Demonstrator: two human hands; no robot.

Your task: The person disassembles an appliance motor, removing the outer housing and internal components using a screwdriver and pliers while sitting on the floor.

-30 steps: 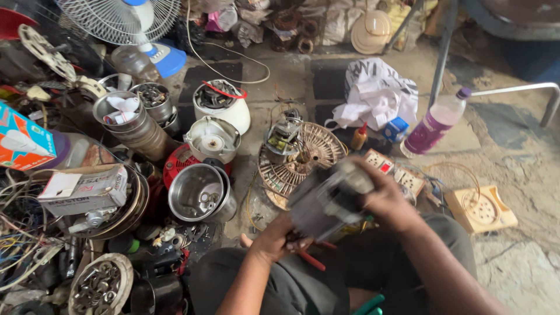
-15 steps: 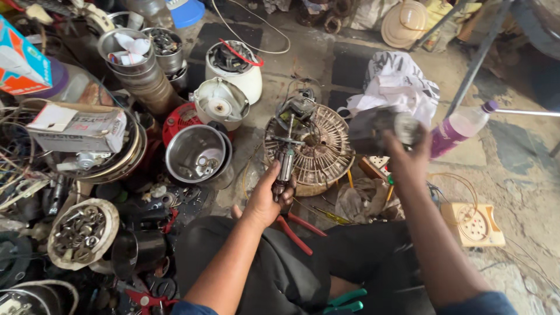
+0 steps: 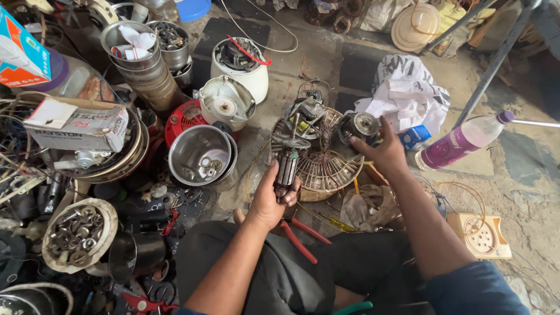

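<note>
**Holding a motor armature upright, other hand at a round motor housing**

Left hand [image 3: 269,201] is closed around a motor armature [image 3: 286,166], shaft pointing up, just in front of a round wire fan guard [image 3: 326,172] lying on the floor. Right hand [image 3: 382,153] is spread open, fingers touching a dark round motor housing [image 3: 357,125] at the guard's far edge. Red-handled pliers [image 3: 303,236] lie beside the knee. A steel bowl [image 3: 201,154] sits left of the armature; a purple bottle [image 3: 461,141] lies well right.
</note>
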